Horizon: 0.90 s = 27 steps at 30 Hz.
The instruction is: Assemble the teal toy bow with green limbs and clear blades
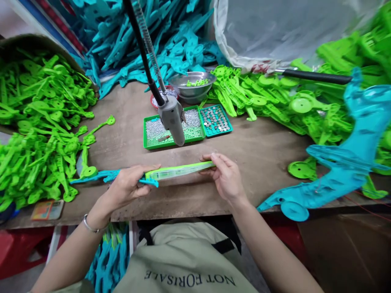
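Observation:
My left hand and my right hand both grip one long plastic toy piece over the near part of the brown table. It is a green and clear strip joined to a teal shell whose tail sticks out left past my left hand. Left fingers curl over its middle; right fingers pinch its right end. A grey hanging electric screwdriver dangles just beyond the piece, between my hands.
A green tray of small screws and a teal tray of round metal discs lie behind the screwdriver, with a metal bowl beyond. Green parts are heaped left and right; teal parts lie at right and back.

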Available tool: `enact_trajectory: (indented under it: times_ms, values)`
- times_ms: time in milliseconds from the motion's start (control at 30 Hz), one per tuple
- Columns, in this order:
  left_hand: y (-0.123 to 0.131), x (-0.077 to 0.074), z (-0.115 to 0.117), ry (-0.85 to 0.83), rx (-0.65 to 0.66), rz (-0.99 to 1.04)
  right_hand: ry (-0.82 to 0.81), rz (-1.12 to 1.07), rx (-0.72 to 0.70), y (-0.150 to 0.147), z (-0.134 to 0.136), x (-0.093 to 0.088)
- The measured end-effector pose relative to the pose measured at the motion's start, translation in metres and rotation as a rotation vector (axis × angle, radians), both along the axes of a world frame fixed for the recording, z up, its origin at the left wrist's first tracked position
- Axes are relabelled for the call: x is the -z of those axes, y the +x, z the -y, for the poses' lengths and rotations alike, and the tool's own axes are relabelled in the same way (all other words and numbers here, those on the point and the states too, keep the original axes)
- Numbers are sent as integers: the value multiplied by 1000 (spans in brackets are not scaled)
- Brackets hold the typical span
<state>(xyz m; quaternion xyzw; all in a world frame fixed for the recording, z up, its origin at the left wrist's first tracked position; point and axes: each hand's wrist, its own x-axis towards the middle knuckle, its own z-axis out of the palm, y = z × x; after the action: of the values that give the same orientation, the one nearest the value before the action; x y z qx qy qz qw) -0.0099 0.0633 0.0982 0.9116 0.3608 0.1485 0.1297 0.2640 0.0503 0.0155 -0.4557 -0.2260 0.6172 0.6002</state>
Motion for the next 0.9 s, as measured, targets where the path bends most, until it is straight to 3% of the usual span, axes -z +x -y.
enact_trajectory:
  times_ms: [333,467,533,633,800,900]
  values:
    - [-1,2,0,9,53,26,15,42,-11,2,4,5]
    - [0,10,2,50,85,50,99,288,-33,9,5,7]
    - [3,21,7,106,102,68,185,502,-20,13,6,9]
    - [13,49,20,214,110,90,251,736,14,17,7,16]
    - [31,103,40,363,35,76,241,911,10,19,4,33]
    - [37,119,48,383,-5,30,246,961,3,20,0,34]
